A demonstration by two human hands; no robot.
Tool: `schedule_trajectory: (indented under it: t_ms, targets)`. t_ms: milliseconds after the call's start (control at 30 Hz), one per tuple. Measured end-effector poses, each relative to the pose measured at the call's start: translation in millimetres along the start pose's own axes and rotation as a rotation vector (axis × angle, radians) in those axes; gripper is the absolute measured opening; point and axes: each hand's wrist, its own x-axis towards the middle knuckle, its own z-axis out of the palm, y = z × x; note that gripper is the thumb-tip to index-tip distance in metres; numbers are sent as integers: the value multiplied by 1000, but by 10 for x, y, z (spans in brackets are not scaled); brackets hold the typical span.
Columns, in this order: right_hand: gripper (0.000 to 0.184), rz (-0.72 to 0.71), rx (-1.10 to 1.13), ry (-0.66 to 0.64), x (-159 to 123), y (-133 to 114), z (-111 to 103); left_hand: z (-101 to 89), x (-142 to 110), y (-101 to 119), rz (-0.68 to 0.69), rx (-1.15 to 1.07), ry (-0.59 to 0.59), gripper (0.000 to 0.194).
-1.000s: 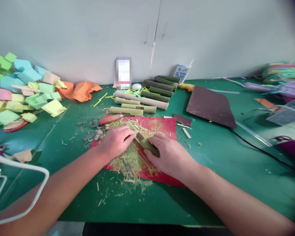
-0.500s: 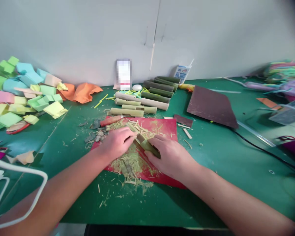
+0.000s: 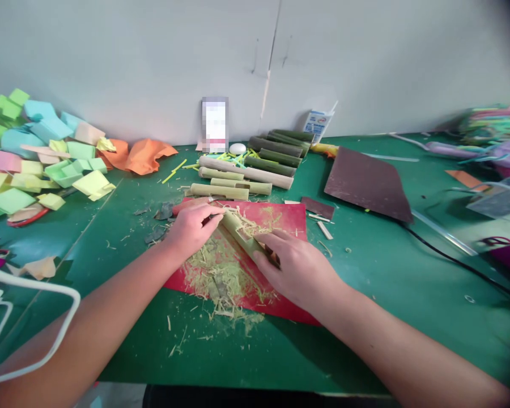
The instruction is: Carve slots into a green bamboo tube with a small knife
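Observation:
A pale green bamboo tube (image 3: 230, 221) with a notch cut into its upper side slants over the red sheet (image 3: 287, 218). The fingertips of my left hand (image 3: 194, 228) are pinched together at its far end. My right hand (image 3: 295, 269) is wrapped round its near end, which is mostly hidden by the fingers. Beneath the tube, shavings and pale dust (image 3: 216, 277) are spread over the sheet. A tool with a red wooden handle (image 3: 190, 204) lies just behind my left hand, partly covered by it.
Several cut bamboo tubes (image 3: 246, 177) lie in a row behind the sheet. A phone (image 3: 215, 124) leans on the wall. Folded paper pieces (image 3: 46, 153) are heaped at left. A brown sheet (image 3: 368, 184) lies at right, a black cord (image 3: 454, 258) beside it. A white cable loop (image 3: 70, 323) crosses my left forearm.
My left hand has moved up and left, from beside the notch to the tube's far end. The tube has turned slightly in my right hand, which stays round its near end.

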Motion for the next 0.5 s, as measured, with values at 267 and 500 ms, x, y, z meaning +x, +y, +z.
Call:
schedule_trajectory:
  t_ms: [267,500]
  targets:
    - [17,-23,-16,-32,21,-6,29,76,3,120,13,-55,-135,14]
    - [14,-47,-40,-37,-4,-25,30,61,-10,147,36,-19,-129,14]
